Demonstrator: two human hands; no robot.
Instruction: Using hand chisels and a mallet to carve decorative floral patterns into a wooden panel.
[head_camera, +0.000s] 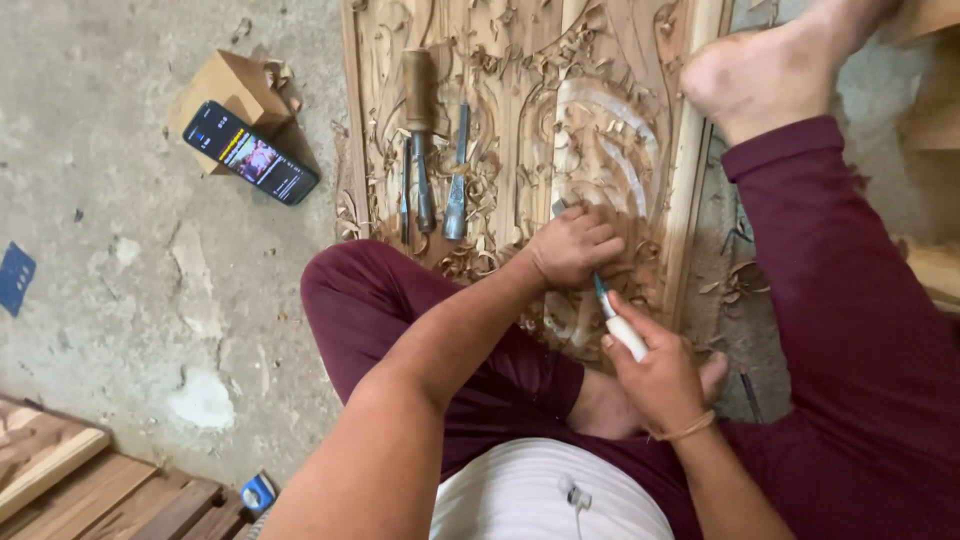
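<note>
A carved wooden panel (520, 90) lies on the floor between my legs, strewn with shavings. My left hand (578, 243) is closed around the metal shaft of a carving chisel, its tip pressed onto the carving. My right hand (652, 372) grips the white handle of that chisel (622, 325), just behind the left hand. My knee in maroon trousers (360, 290) rests at the panel's near edge.
Three spare chisels (432, 150) lie on the panel's left part. A phone (250, 153) leans on a wooden block (232, 88) on the concrete floor. My bare foot (770, 65) rests by the panel's right edge. Wooden boards (70, 480) lie bottom left.
</note>
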